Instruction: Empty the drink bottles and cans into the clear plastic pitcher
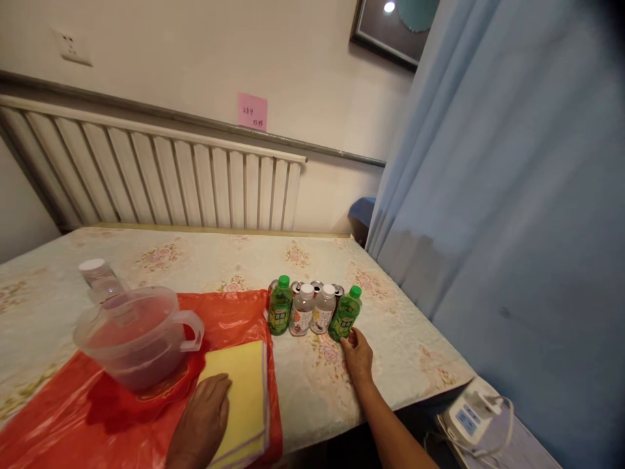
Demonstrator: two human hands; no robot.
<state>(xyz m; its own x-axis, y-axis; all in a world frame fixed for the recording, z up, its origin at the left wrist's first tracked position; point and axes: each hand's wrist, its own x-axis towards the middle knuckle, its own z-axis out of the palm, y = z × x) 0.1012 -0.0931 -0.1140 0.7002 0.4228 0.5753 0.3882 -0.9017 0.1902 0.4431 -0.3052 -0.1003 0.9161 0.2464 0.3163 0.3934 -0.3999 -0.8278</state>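
My right hand point(358, 355) has its fingertips at the base of the right green bottle point(346, 315), which stands at the right end of a row. Beside it are two clear bottles with white caps point(323, 310) and, at the left end, another green bottle point(280, 307). Several opened cans point(317, 287) stand close behind them. Resting flat on the left edge of a folded yellow cloth point(244, 391) is my left hand point(202, 413), its fingers extended. The cloth lies on a red plastic sheet point(224, 312).
On the red sheet at left sits a clear plastic jug point(146, 339) with a handle, a white-capped bottle point(105, 283) leaning in it. A floral cloth covers the table point(317, 257). A power strip point(469, 417) and cables are at lower right, below a blue curtain point(488, 195).
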